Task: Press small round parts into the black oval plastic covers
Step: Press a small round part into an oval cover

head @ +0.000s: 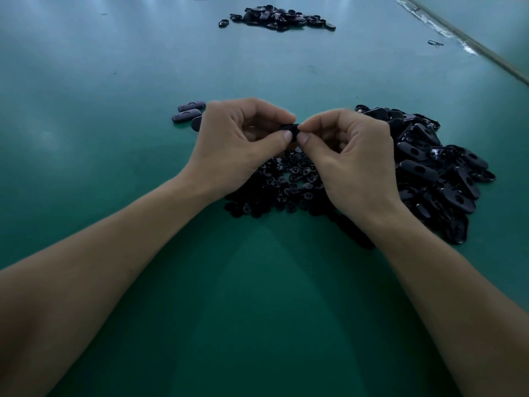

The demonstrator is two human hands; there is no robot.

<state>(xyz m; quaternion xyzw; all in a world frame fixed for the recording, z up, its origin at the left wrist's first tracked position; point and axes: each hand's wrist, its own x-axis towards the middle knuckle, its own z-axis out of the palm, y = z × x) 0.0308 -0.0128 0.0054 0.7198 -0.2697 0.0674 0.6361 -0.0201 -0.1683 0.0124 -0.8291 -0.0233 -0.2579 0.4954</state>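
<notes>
My left hand (243,138) and my right hand (349,156) meet above the green table, and together they pinch one black oval cover (289,127) between thumbs and fingertips. Most of that cover is hidden by my fingers. Whether a round part sits in it cannot be seen. Under my hands lies a heap of small round black parts (286,181). A pile of black oval covers (435,167) lies just right of my right hand. Left of my left hand lie a few oval covers (189,111) side by side.
A second heap of black parts (280,18) lies far back on the green table (114,81). A seam or table edge (469,44) runs diagonally at the back right, with a small loose piece (435,43) beside it.
</notes>
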